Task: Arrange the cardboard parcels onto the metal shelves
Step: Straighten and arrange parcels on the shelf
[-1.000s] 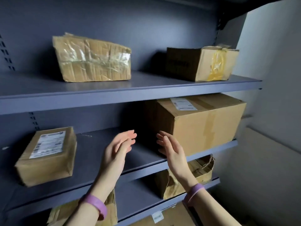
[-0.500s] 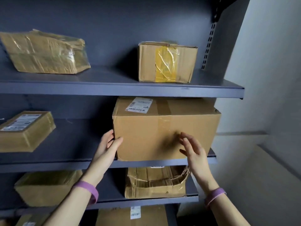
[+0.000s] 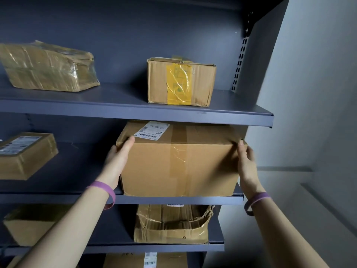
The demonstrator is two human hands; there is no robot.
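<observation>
A large cardboard parcel [image 3: 179, 163] with a white barcode label on top stands on the middle metal shelf [image 3: 173, 200], at its right end. My left hand [image 3: 118, 159] grips the parcel's left front corner, thumb on the front top edge, fingers hidden round the side. At the right front edge, my right hand [image 3: 247, 163] holds the parcel, fingers wrapped round the side. Both wrists wear purple bands.
The upper shelf [image 3: 135, 113] carries a crumpled taped parcel [image 3: 48, 68] and a yellow-taped box [image 3: 181, 82]. A flat labelled parcel [image 3: 25, 153] lies middle left. Lower down sit a torn box [image 3: 172, 225], another parcel [image 3: 29, 223] and a labelled one [image 3: 146, 261]. Grey wall [image 3: 309, 113] stands right.
Both hands moved from in front of the shelf to the large parcel's two front corners and took hold of it. The view swung right, so the parcel is now centred.
</observation>
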